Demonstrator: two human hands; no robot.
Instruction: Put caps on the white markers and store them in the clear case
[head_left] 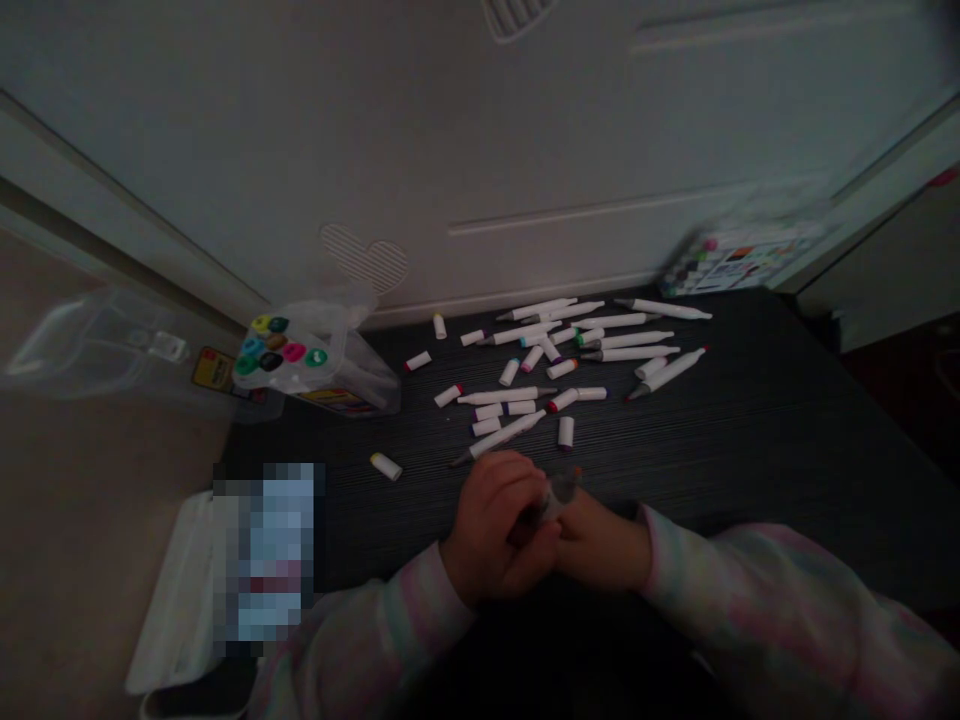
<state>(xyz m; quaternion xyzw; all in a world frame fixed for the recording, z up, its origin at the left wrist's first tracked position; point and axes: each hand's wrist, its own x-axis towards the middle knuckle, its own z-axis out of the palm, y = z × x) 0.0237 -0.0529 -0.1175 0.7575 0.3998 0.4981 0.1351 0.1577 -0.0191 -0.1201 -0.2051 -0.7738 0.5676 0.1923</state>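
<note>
Both my hands meet low in the middle of the head view, over a dark tabletop (750, 440). My left hand (499, 530) is curled shut round a white marker (559, 490) with an orange tip. My right hand (600, 545) closes on the same marker from the right. Just beyond my fingers lie several loose white markers and caps (570, 350), scattered across the table toward the wall. One yellow-ended cap (385, 466) lies apart to the left.
A clear plastic marker case (315, 365) with coloured marker ends stands at the back left. A clear lid (97, 345) lies further left. A colour chart card (739, 258) leans at the back right. A white object (176, 600) sits at the lower left.
</note>
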